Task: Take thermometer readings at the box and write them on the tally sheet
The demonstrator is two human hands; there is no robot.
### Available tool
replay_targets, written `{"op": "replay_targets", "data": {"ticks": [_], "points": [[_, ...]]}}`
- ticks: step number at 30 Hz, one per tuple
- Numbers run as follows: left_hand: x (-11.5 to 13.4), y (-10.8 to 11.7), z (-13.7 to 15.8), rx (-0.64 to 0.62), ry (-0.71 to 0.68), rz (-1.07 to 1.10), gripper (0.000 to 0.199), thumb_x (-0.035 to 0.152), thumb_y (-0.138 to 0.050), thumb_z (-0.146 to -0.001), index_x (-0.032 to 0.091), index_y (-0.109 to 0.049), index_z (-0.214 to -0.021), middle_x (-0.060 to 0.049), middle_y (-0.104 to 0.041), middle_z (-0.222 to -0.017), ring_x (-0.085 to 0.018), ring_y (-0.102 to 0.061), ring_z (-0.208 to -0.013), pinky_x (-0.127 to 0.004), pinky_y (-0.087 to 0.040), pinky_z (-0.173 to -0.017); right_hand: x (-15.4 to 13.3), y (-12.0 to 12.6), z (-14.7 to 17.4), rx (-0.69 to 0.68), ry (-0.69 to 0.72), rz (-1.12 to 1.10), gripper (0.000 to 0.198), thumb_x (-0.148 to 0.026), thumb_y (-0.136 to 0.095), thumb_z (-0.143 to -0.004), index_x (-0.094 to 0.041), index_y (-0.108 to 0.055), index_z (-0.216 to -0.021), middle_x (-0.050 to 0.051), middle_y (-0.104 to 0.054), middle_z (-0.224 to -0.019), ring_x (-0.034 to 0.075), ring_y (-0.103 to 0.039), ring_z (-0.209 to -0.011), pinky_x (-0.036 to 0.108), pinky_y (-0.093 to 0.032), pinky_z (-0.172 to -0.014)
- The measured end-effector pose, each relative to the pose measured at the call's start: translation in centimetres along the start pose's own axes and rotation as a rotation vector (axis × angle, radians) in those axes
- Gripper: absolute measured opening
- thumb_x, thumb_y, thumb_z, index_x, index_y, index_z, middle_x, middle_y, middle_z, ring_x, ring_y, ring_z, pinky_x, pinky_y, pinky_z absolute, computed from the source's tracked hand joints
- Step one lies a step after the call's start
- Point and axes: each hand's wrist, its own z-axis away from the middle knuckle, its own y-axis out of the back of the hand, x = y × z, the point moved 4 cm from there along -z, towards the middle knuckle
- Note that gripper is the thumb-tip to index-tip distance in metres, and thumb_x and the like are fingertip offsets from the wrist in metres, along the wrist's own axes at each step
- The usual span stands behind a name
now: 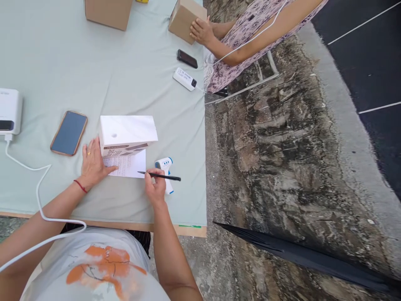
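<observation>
My right hand grips a black pen, its tip over the right part of a printed white sheet. My left hand lies with fingers stretched out beside a white box, the thumb resting on the sheet's left edge. The box stands at the far side of the sheet and hides its upper part. Just behind my right hand lies a white and blue infrared thermometer, partly covered by the hand and pen. A smartphone with a brown edge lies left of my left hand.
A white power bank sits at the left, its white cable running across my left forearm. Across the table, another person's hands hold a cardboard box. Near them lie a black device and a white device. Another carton stands at the back.
</observation>
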Motion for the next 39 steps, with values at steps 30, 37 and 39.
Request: {"op": "replay_targets", "data": {"ticks": [30, 37, 39], "points": [[0.1, 1.2, -0.6, -0.05, -0.053, -0.113, 0.085, 0.071, -0.052, -0.091, 0.008, -0.039, -0.147, -0.028, -0.058, -0.142, -0.043, -0.043, -0.146, -0.059, -0.022, -0.121, 0.5, -5.4, 0.7, 0.022, -0.189, -0.083, 0.02, -0.043, -0.057, -0.075, -0.024, -0.054, -0.07, -0.005, -0.05, -0.06, 0.013, -0.044, -0.058, 0.027, -0.041, -0.057], [0.3, 1.1, -0.7, -0.098, -0.046, -0.18, 0.103, 0.068, -0.076, -0.073, 0.004, -0.039, -0.146, -0.032, -0.054, -0.143, -0.047, -0.041, -0.145, -0.061, -0.018, -0.122, 0.5, -5.4, 0.7, -0.018, -0.182, -0.023, 0.019, -0.041, -0.055, -0.077, -0.024, -0.054, -0.07, -0.004, -0.051, -0.061, 0.013, -0.044, -0.058, 0.028, -0.041, -0.056], [0.4, 1.2, -0.7, -0.102, -0.038, -0.18, 0.103, 0.065, -0.078, -0.073, 0.004, -0.039, -0.146, -0.031, -0.054, -0.143, -0.046, -0.041, -0.145, -0.061, -0.018, -0.122, 0.5, -5.4, 0.7, -0.019, -0.18, -0.016, 0.018, -0.041, -0.054, -0.077, -0.024, -0.054, -0.07, -0.004, -0.051, -0.061, 0.014, -0.044, -0.058, 0.028, -0.041, -0.056]]}}
